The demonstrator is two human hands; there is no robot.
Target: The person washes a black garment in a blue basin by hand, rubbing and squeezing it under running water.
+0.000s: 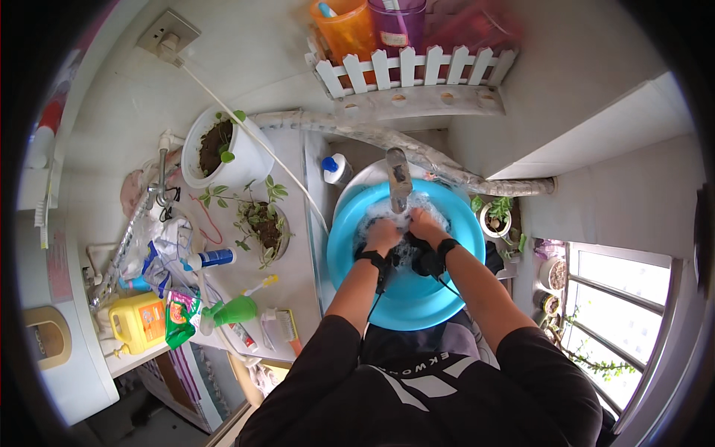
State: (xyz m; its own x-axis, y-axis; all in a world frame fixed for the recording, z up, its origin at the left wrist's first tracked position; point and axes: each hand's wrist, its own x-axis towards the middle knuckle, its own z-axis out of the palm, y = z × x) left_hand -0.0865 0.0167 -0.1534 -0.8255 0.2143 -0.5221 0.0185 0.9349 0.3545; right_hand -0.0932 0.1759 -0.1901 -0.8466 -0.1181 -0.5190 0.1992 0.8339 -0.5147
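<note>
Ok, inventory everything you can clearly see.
Round plastic basin: one, blue, centre
Foamy suds: uncounted, white, in basin
Metal tap: one, dull grey, over basin
Capped plastic bottle: one, white, blue-topped, left of tap
Picket-fence rack: one, white, top
Plastic cups: two, orange and purple, behind rack
Leafy potted plants: several, green, both sides
Handled plastic jug: one, yellow, lower left
Smaller bottles and packs: several, mixed colours, near jug
Barred window: one, pale, right
Wristbands: two, black, on wrists
Left hand, right hand: two, bare, in suds

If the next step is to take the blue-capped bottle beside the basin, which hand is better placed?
Probably the left hand: it is nearer the blue-capped bottle. The right hand is farther across the blue basin.
</note>
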